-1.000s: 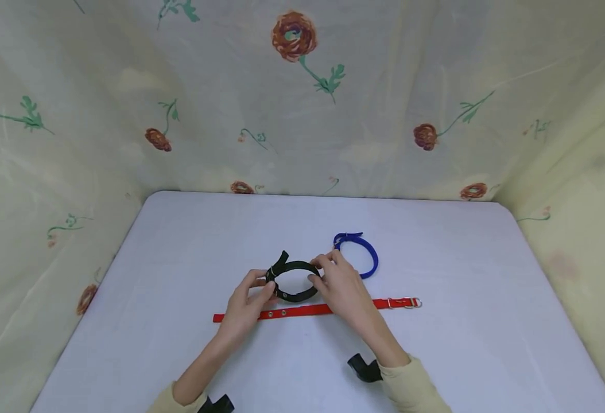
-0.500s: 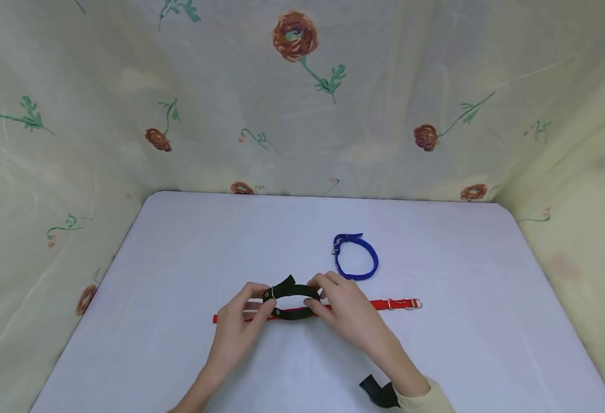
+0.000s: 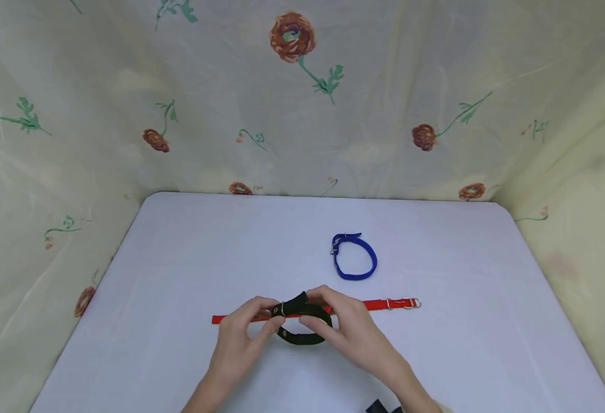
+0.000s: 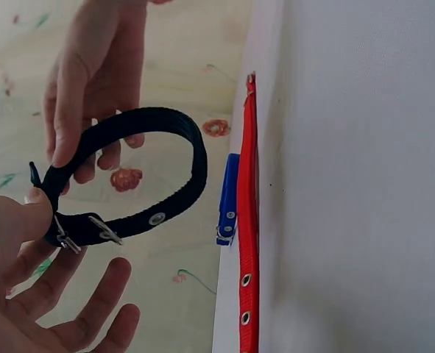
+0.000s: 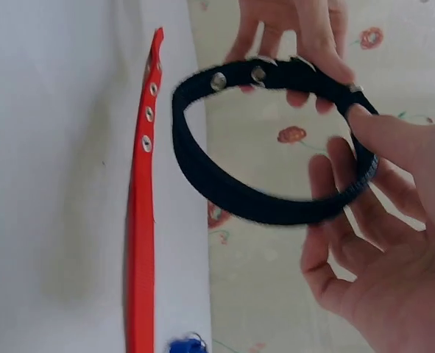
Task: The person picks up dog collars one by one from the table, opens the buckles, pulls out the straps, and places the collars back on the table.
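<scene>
A black collar [image 3: 302,338] with metal eyelets is buckled into a loop and held up over the table. My left hand [image 3: 243,338] pinches it at the buckle, thumb on one side; in the left wrist view the metal buckle and ring [image 4: 105,229] show beside those fingers. Across the loop, my right hand [image 3: 356,330] pinches the band near the strap's free end, which sticks up between the hands. Behind the hands a red collar [image 3: 375,304] lies stretched out flat, partly hidden by them. Farther back rests a blue collar [image 3: 372,252], closed in a ring.
The white table [image 3: 220,241] has rounded far corners. Pale cloth [image 3: 375,86] printed with flowers hangs behind it and along both sides. A black piece [image 3: 377,407] shows by the right wrist at the bottom edge.
Both hands have brought the black collar down and nearer to the body, and its loop has tilted. The right hand has moved along the band toward the strap end. Red and blue collars stay put.
</scene>
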Action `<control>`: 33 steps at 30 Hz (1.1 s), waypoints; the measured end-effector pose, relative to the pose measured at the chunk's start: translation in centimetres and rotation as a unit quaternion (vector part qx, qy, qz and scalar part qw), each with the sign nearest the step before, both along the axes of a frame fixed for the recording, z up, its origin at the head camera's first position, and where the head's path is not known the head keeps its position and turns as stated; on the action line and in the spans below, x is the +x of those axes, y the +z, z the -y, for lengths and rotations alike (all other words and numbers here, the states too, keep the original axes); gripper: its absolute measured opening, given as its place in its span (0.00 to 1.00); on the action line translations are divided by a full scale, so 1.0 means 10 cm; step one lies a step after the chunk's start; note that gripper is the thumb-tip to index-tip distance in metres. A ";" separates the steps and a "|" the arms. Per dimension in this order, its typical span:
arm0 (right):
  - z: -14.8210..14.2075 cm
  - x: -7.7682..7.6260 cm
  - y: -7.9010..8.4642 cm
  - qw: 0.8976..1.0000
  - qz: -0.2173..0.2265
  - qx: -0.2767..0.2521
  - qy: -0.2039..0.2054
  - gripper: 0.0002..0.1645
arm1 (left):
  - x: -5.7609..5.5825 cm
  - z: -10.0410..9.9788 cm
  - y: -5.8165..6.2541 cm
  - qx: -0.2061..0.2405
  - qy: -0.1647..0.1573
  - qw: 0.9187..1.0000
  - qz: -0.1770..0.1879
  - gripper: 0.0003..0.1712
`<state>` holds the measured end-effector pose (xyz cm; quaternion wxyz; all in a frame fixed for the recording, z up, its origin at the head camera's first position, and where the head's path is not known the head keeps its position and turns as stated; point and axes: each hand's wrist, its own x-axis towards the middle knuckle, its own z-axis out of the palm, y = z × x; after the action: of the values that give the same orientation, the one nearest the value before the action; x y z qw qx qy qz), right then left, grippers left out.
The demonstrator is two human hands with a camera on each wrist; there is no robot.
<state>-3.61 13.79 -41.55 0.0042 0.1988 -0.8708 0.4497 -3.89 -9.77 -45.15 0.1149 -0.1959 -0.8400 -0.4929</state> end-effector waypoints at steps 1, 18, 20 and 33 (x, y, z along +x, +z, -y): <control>0.01 0.01 -0.01 1.000 -0.007 -0.010 0.003 0.17 | 0.00 -0.01 0.00 0.002 -0.004 1.000 -0.007 0.14; 0.07 0.03 -0.07 0.999 -0.018 -0.033 0.006 0.19 | 0.06 -0.06 0.02 -0.007 -0.023 0.999 -0.024 0.16; 0.06 0.02 -0.06 0.999 -0.020 -0.031 0.016 0.18 | 0.06 -0.05 0.02 -0.010 -0.031 0.999 -0.026 0.16; 0.03 -0.01 -0.07 0.998 -0.043 -0.028 0.040 0.13 | 0.03 -0.05 0.03 -0.016 -0.037 0.998 -0.047 0.15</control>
<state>-3.67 13.49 -42.30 0.0290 0.2525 -0.8481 0.4649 -3.57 -9.25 -44.81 0.1325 -0.2519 -0.8333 -0.4739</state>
